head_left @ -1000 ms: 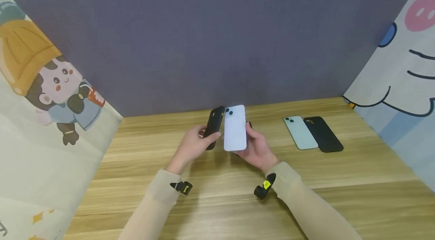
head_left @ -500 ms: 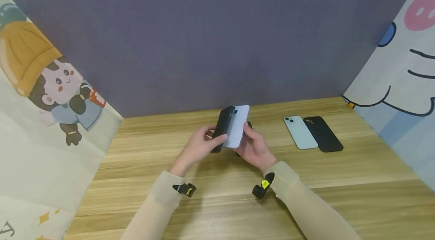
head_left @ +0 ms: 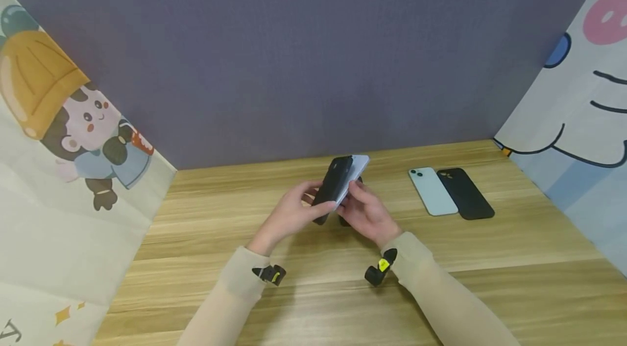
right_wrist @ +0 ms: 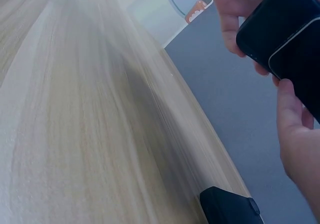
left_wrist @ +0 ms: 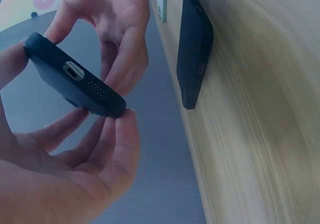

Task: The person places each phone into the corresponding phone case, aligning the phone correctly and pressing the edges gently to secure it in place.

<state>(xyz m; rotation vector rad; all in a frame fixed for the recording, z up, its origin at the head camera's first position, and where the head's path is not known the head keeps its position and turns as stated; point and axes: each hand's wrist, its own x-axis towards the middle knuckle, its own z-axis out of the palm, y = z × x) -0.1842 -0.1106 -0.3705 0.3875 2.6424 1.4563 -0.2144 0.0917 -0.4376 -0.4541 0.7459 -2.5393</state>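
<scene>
In the head view my left hand (head_left: 289, 212) grips a black phone case (head_left: 332, 188) by its long edges, tilted above the table. My right hand (head_left: 370, 215) holds a pale lavender phone (head_left: 358, 169) by its edge, against the case's right side. The case partly covers the phone's back. From the left wrist, the port cutout (left_wrist: 74, 71) in the case's bottom end shows between thumb and fingers. The right wrist view has the phone's dark screen (right_wrist: 305, 59) overlapping the case; how far the two are joined, I cannot tell.
A second black case (left_wrist: 195, 49) lies on the wooden table under my right hand. Farther right, a pale mint phone (head_left: 433, 192) lies beside another black case (head_left: 466, 193). A grey partition (head_left: 313, 63) stands along the table's back edge.
The case in my left hand has moved right, from beside the lavender phone to over part of it. The phone has turned and tilted to the right; my right hand has barely shifted.
</scene>
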